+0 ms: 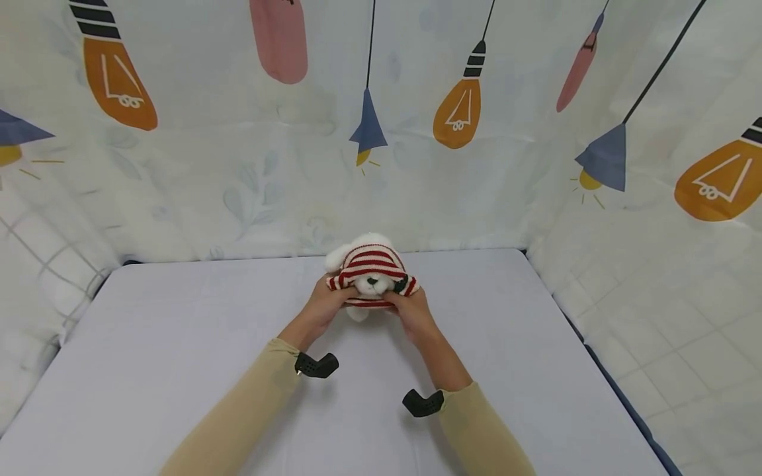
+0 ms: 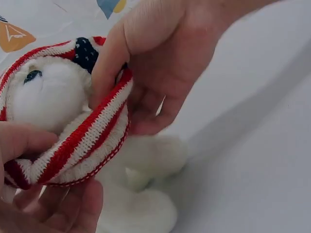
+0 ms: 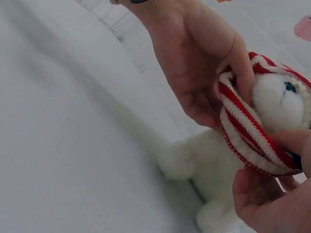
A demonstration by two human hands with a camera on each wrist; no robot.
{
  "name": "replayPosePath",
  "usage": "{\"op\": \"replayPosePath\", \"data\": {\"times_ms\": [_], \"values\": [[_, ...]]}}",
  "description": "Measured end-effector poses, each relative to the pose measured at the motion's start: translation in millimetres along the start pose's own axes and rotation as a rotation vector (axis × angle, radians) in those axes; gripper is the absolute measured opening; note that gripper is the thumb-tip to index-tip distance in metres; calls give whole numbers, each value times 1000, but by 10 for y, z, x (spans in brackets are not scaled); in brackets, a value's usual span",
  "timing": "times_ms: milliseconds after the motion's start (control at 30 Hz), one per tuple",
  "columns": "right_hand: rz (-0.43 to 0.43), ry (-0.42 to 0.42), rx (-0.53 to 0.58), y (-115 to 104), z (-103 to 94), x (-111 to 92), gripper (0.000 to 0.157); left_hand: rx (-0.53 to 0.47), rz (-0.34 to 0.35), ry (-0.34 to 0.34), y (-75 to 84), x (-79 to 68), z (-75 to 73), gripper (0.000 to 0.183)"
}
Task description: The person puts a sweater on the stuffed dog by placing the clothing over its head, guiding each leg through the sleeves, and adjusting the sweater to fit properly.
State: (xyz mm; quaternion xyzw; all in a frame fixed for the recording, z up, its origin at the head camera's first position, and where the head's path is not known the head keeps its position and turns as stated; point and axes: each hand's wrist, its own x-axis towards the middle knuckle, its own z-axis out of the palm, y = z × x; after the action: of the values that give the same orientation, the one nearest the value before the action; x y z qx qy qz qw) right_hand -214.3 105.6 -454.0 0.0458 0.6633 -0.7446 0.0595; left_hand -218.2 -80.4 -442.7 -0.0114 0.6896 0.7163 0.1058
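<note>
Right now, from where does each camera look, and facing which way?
Head: on the head, facing forward and down at a white plush toy; beige sleeves, left hand, right hand show.
Left wrist: on that wrist, facing the red-white striped knit; both hands show.
Right wrist: on that wrist, facing this knit; both hands show.
Both wrist views share the toy's dark nose.

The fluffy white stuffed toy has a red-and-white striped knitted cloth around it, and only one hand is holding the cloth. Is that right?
Not just one: the head view shows the left hand and the right hand both gripping the red-and-white striped knitted cloth around the fluffy white stuffed toy.
</note>
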Motion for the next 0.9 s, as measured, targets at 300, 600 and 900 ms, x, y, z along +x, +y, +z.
{"op": "replayPosePath", "data": {"times_ms": [300, 600, 900], "values": [[-402, -42, -532, -217, -118, -34, 79, 450, 343, 198, 177, -116, -132, 100], [-523, 13, -825, -398, -56, -14, 58, 800, 440, 79, 365, -37, -90, 65], [-537, 50, -782, -407, -66, 118, 23, 734, 497, 129, 341, 54, -87, 34]]}}
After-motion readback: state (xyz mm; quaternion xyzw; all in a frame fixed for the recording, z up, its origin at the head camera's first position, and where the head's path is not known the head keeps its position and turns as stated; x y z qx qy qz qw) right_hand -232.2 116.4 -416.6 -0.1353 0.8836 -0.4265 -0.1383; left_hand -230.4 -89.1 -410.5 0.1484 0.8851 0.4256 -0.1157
